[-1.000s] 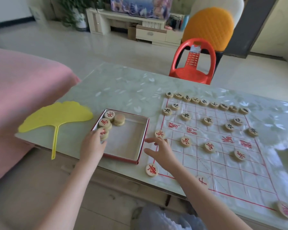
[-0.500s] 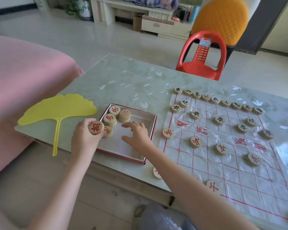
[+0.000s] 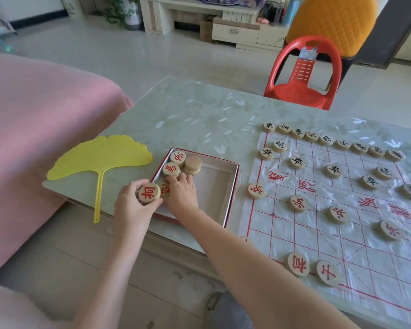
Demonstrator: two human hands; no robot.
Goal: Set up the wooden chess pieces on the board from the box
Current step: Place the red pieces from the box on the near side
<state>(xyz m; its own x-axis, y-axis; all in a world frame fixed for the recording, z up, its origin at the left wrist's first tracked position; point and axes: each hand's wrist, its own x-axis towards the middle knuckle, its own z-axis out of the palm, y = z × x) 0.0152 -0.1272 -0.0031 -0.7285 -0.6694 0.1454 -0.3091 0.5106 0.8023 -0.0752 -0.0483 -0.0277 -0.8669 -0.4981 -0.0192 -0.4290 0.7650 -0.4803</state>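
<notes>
Chess piece [image 3: 149, 194] marked red 相 gripped in left hand [image 3: 131, 211], right hand [image 3: 182, 195] inside box [image 3: 215, 186], grip unclear

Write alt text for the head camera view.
A person's left hand grips a red-marked wooden piece at the box corner while the right hand reaches among the pieces left inside. Beside it, the board carries black pieces far and some red ones near.

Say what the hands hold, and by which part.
Left hand grips a red-marked wooden piece by its rim. Right hand touches pieces in the box; a hold cannot be told.
</notes>
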